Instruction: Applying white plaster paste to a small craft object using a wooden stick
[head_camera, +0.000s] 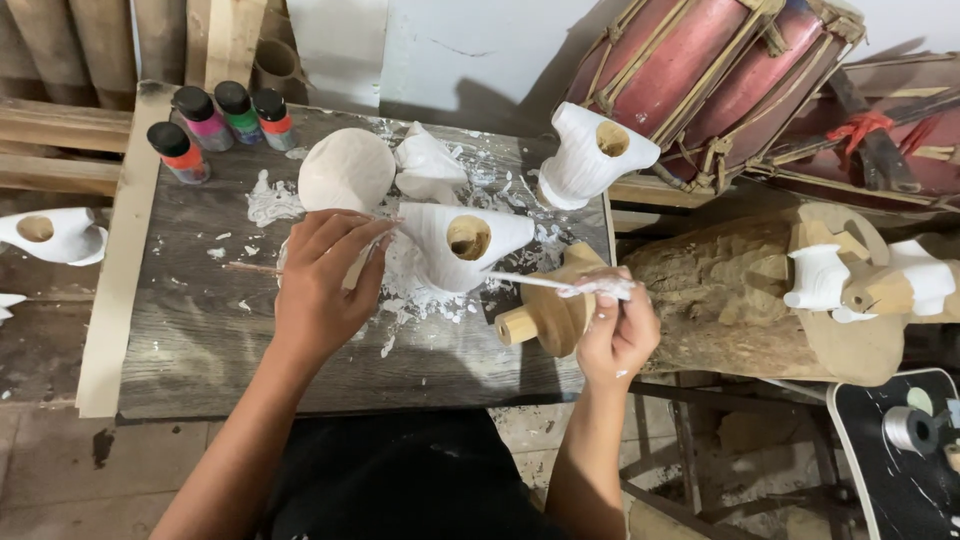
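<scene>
Two hands work over our paint-splashed worktop. Our left hand steadies the white-coated carved piece near the middle of the worktop, fingers curled against its side. Our right hand pinches a thin brush, fingers pressed together. We judge the carved piece light, stiff and slippery where wet, best held at dry edges.

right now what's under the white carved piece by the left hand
The white carved piece sits on a grey board smeared with white paint. The board directly beneath it is hidden.
</scene>
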